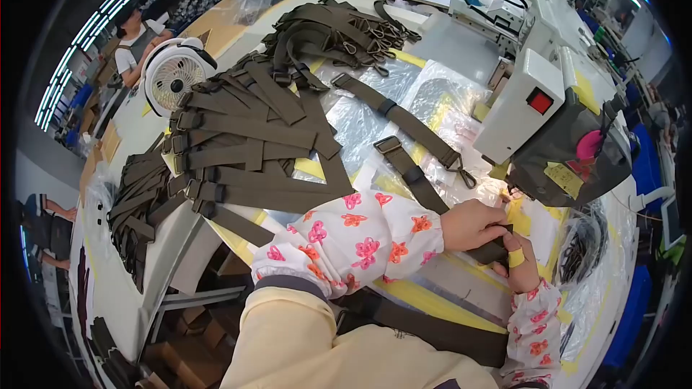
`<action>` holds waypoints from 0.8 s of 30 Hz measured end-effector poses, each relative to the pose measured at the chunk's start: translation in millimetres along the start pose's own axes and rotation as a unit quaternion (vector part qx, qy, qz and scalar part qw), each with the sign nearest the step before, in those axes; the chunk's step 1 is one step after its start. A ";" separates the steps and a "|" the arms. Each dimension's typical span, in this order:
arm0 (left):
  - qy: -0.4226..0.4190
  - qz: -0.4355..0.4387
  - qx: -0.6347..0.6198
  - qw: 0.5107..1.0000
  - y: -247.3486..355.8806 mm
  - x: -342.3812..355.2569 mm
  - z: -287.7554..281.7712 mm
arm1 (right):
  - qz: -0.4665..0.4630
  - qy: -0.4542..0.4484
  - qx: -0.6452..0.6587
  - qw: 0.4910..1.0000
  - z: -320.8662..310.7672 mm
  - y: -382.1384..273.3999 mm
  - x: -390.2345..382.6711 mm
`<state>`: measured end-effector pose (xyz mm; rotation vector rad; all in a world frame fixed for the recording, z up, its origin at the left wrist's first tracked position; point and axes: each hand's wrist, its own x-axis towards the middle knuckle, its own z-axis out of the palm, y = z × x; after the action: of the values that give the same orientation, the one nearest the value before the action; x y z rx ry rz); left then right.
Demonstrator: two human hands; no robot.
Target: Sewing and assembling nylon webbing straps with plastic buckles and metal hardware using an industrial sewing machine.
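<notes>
- While both forearms reach in from below, the left hand (472,223) pinches a dark olive strap (489,253) between thumb and fingers, at the counter's (115,302) near edge.
- The right hand (525,263), one digit wrapped in yellow, closes on the same strap from the other side; two grips probably keep the webbing flat and steady.
- That strap lies just below the white machine (519,108) with a red switch, perhaps so it stays within easy reach.
- Beyond the left wrist, a second strap (404,119) stretches across see-through plastic (357,137), its metal clip toward the machine.
- To the left, a heap of straps (252,133) fans out, many buckles at the left ends, seemingly to limit tangling.
- Farther back, metal clips (371,32) cluster beside more webbing.
- A white fan (175,83) stands behind the heap, perhaps for cooling.
</notes>
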<state>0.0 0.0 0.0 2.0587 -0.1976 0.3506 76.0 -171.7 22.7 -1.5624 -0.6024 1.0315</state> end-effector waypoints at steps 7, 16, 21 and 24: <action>0.065 0.046 0.032 0.996 -7.6 5.0 4.0 | -0.042 0.101 -0.021 0.994 9.1 7.2 4.0; 0.049 0.209 0.393 0.894 8.4 -2.9 19.7 | -0.076 0.151 0.036 0.985 14.8 12.9 8.0; 0.021 0.076 0.214 0.974 8.5 -3.4 6.2 | -0.109 0.142 -0.072 0.981 18.6 10.3 2.5; -0.019 -0.047 0.010 0.999 -7.4 1.6 -11.2 | -0.106 0.163 -0.126 0.973 23.2 9.8 10.5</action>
<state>1.7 13.4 -0.4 2.0865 -0.1195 0.2573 59.8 -153.7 10.1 -1.7981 -0.6704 0.5359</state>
